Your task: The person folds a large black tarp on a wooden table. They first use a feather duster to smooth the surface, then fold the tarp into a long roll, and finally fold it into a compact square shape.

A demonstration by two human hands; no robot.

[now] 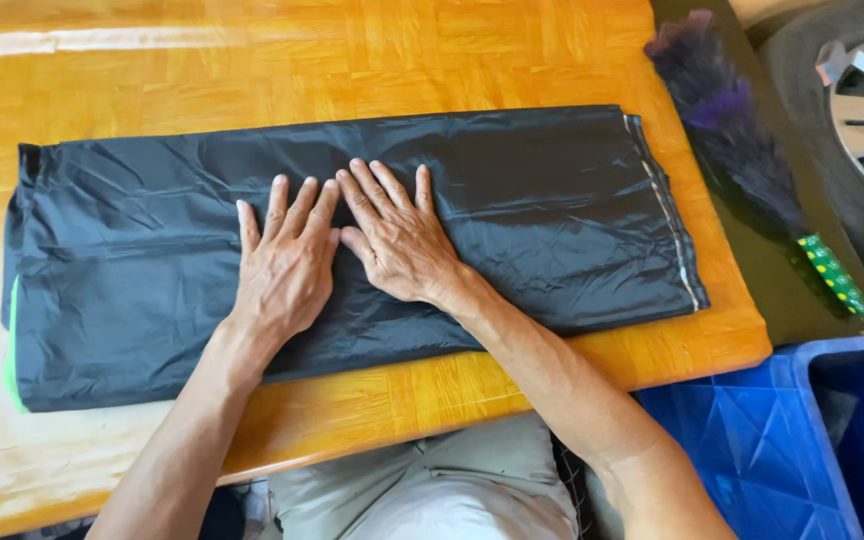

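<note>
While the folded black garment (352, 250) lies near the front edge of the wooden surface (352, 60), both hands, left hand (287, 265) and right hand (397, 240), press flat with spread fingers, smoothing it.

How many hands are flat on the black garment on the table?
2. The left hand and the right hand lie side by side, palms down, near the middle of the folded black garment on the wooden table. No other hands show.
</note>
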